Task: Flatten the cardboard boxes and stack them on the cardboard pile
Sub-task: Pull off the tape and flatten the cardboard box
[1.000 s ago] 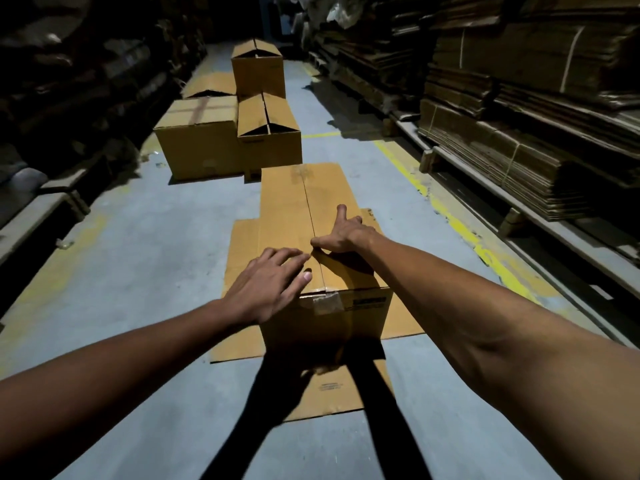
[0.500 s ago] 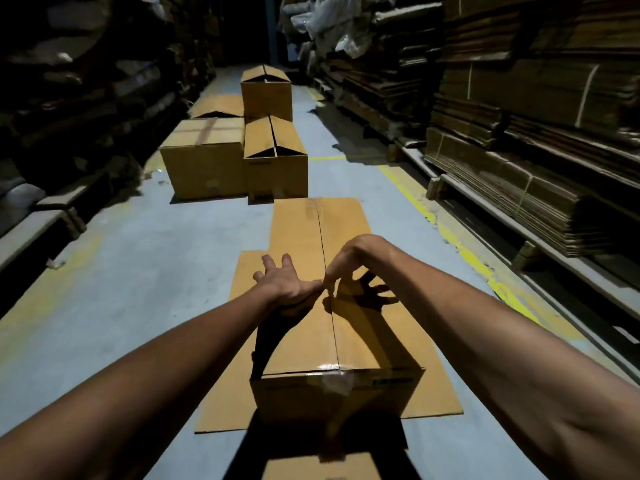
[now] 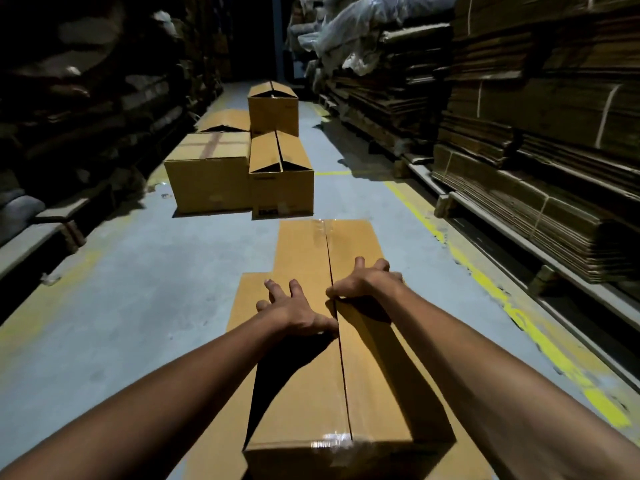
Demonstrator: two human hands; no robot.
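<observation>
Nearest, just under both forearms: long cardboard box [image 3: 349, 393], still upright on its sides, lying lengthwise away from the viewer, top flaps closed along a centre seam, clear tape glinting at the near edge. On top of it, left hand [image 3: 294, 311], palm down on the left flap, fingers [image 3: 272, 289] spread and fairly straight, thumb tucked at the seam. Just right of those fingers, across the seam, right hand [image 3: 363, 282], fingers [image 3: 381, 265] splayed over the right flap, thumb tip pressed at the seam; whether it hooks under the flap edge, cannot tell. Below the box and showing left of the left fingers: flattened cardboard sheet [image 3: 247, 292] flat on the grey floor [image 3: 138, 289]. Beyond the fingertips: far end of the box, more tape shining there. Farther out past both hands: cluster of standing boxes, taped box [image 3: 207, 174] ahead-left, half-open box [image 3: 282, 178] touching its right side, tall open box [image 3: 273, 105] behind, a low one [image 3: 225, 121] beside that. Right of the right fingers: yellow floor line [image 3: 519, 317], then racks of bundled flat cardboard [image 3: 540, 168]. Left of the left fingers: dark shelving, contents too dim to tell.
</observation>
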